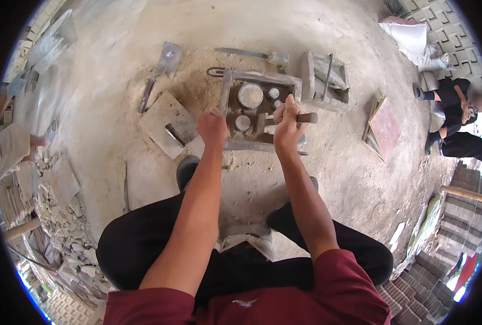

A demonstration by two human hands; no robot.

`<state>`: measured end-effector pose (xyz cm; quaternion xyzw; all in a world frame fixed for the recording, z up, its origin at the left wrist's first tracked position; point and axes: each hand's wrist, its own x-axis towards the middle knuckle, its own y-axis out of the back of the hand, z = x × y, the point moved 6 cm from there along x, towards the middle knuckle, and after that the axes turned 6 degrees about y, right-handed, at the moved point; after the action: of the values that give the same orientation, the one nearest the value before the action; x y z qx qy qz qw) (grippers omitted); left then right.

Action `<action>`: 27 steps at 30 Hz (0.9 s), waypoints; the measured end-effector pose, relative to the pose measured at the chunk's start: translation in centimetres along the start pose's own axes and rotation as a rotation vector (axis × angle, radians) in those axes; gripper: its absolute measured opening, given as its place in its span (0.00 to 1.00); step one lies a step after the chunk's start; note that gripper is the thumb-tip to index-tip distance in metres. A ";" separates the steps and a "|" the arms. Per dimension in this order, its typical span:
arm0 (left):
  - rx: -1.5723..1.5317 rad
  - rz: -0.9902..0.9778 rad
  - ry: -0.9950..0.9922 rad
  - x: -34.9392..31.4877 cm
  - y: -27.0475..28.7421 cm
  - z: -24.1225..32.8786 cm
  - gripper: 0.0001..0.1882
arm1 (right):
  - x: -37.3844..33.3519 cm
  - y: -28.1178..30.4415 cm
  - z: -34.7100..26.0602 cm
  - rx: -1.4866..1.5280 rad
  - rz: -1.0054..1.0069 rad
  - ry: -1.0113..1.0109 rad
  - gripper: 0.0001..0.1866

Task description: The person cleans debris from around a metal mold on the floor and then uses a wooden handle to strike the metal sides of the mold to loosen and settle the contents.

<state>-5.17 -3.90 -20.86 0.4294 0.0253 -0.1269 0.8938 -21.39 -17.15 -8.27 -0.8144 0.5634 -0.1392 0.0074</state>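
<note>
A rectangular moulding frame (261, 76) lies on the sandy ground in front of me. Inside it sit a large round sand-coloured piece (250, 96), a smaller round piece (242, 123) and a small pale cylinder (273, 93). My right hand (288, 123) is closed around a short tool with a brown rounded end (309, 117), over the frame's right side. The tool's far part is mostly hidden by my fingers. My left hand (212, 127) is a fist at the frame's left wall; whatever it grips, if anything, is hidden.
Left of the frame lies a square board (168, 120) with a metal cylinder (175, 135) on it. A flat-bladed tool (169, 57) lies beyond. Another box frame (327, 96) and stacked square slabs (384, 128) are to the right. A person (457, 108) sits at the far right.
</note>
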 end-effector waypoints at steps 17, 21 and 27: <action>-0.092 0.091 -0.057 2.0 -1.7 -2.9 0.22 | 5.1 -5.8 -0.6 0.059 -0.626 -0.217 0.25; -0.329 0.296 -0.081 2.9 -0.6 -2.6 0.22 | 4.0 -6.2 -0.7 0.020 -0.803 0.017 0.26; -0.275 0.113 -0.441 3.1 2.6 6.1 0.14 | 7.9 -6.3 -1.3 -0.544 -1.229 0.358 0.19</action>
<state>-1.89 -7.66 -15.52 0.2667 -0.1769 -0.1626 0.9333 -13.40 -21.91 -4.26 -0.9231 0.0073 -0.1043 -0.3701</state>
